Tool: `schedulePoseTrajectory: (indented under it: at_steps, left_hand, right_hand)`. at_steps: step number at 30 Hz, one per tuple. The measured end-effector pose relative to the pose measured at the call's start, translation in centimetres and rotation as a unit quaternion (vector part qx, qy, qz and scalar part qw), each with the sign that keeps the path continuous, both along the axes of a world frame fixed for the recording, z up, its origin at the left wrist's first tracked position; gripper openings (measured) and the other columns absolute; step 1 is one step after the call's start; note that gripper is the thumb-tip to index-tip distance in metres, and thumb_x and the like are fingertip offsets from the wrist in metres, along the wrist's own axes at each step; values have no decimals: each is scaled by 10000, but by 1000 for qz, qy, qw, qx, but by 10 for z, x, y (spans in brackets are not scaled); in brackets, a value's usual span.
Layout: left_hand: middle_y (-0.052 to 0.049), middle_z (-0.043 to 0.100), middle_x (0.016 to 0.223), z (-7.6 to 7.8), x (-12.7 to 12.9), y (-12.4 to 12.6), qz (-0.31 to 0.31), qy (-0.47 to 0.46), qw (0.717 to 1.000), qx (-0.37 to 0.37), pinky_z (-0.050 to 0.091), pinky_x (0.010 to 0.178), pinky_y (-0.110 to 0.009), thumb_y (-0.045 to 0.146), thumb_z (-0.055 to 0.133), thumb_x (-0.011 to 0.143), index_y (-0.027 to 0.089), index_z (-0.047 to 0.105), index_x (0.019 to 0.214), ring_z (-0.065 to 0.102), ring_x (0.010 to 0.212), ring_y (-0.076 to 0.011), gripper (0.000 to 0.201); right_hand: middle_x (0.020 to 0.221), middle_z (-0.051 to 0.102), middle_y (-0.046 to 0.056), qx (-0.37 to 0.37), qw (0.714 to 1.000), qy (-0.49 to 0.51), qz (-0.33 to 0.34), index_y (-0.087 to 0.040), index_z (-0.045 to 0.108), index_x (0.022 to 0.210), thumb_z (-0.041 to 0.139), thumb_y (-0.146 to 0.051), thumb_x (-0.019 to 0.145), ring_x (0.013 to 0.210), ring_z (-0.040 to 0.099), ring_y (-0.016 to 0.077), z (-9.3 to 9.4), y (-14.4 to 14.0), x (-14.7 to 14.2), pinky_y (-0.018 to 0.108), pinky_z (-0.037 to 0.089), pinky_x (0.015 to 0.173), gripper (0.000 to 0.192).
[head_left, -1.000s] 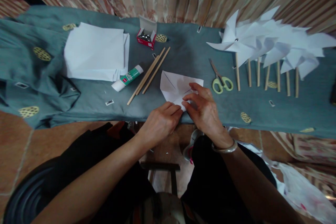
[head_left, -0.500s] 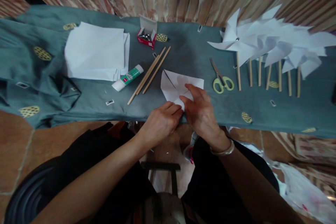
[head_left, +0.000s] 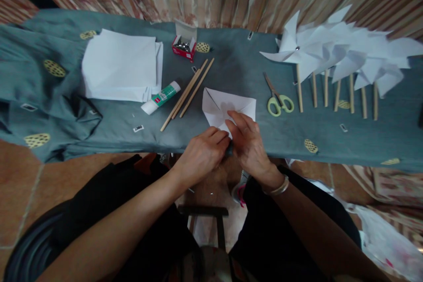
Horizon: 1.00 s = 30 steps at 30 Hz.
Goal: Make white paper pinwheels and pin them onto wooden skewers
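At the near edge of the table, my left grip stays pinched on the corner of the white paper; my right grip has slid closer in, fingers bent over the sheet, whether holding I can't tell. The glue stick's green label: too small to read.

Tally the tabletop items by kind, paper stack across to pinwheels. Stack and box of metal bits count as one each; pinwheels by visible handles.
Paper stack: 1
Open red box: 1
Glue stick: 1
Loose wooden sticks: 3
Cut sheet: 1
Scissors: 1
Pinwheels: 7
Total: 15
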<state>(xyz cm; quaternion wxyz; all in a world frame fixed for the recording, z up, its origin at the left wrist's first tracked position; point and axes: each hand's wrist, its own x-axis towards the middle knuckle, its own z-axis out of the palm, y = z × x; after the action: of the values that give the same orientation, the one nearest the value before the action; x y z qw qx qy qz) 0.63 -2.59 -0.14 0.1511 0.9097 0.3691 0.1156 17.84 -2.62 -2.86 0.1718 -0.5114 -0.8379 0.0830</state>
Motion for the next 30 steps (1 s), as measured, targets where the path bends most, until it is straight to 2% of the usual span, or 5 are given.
schedulePoseTrajectory:
  at_steps: [4,8,16,24,30]
  left_hand:
    - [-92,669,986,-1,0,0,7,-15,1000,21,567,789,-341,141,491,935,129,640,952,592,924,-222,150]
    - [-97,676,990,0,1,0,8,-25,999,39,567,796,-344,137,492,935,128,643,959,606,917,-215,152]
    - [-97,685,993,2,-3,2,-2,-33,999,42,571,811,-343,121,511,923,123,646,957,628,927,-212,140]
    - [-108,698,1106,4,-18,9,13,-39,996,82,573,831,-357,95,510,912,115,662,1024,634,968,-224,189]
    - [-126,698,1155,-1,-24,29,44,-50,993,102,562,896,-400,69,481,900,106,691,1006,626,1038,-236,238]
  right_hand:
    - [1432,523,68,-28,998,44,-21,-274,592,1221,389,-117,896,1321,480,271,14,8,8,481,428,1082,414]
    - [1427,544,82,-12,992,114,-59,-240,548,1328,357,-147,920,1336,492,254,19,28,22,477,408,1118,460]
    - [1359,604,178,9,997,25,-77,-105,574,1319,406,-244,951,1286,527,333,9,67,29,554,415,1064,427]
    - [1001,763,89,-28,990,81,-114,-184,711,1138,519,-303,898,927,703,274,26,64,53,435,536,867,329]
    - [769,754,25,-98,973,119,-169,-218,759,989,639,-313,795,674,687,207,29,45,64,339,518,658,248]
